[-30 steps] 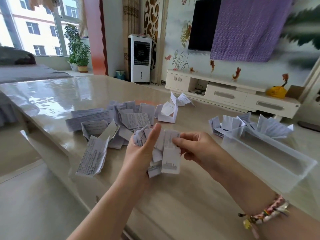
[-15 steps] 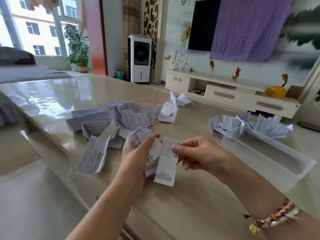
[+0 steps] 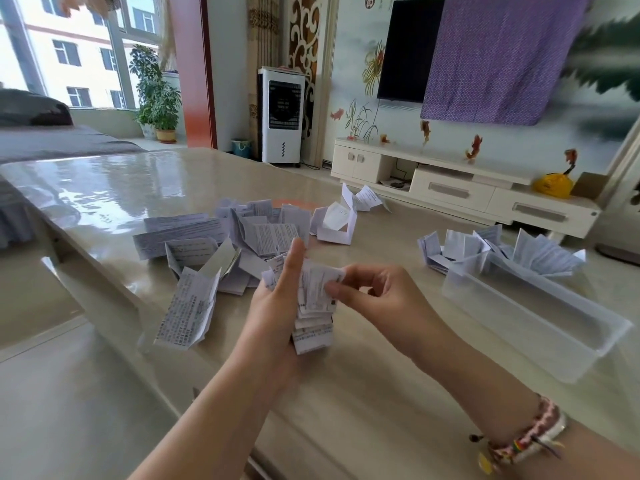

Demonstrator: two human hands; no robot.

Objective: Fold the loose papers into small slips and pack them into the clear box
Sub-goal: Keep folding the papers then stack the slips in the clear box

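Observation:
My left hand (image 3: 277,313) holds a stack of folded white printed slips (image 3: 313,323) above the table, thumb raised along its near side. My right hand (image 3: 374,299) pinches the top slip (image 3: 320,282) of that stack between thumb and fingers. A heap of loose printed papers (image 3: 221,244) lies on the table behind and left of my hands. The clear box (image 3: 530,313) stands to the right, with folded slips (image 3: 540,254) packed at its far end and a few more slips (image 3: 433,252) beside it.
The beige glossy table (image 3: 363,393) has its left edge running close to the paper heap; one sheet (image 3: 187,310) hangs near that edge. Two half-folded papers (image 3: 337,221) stand further back. A TV cabinet (image 3: 457,192) lies beyond the table.
The slip my right hand held hanging below the stack has been brought up onto the top of the stack. My left thumb has straightened upward.

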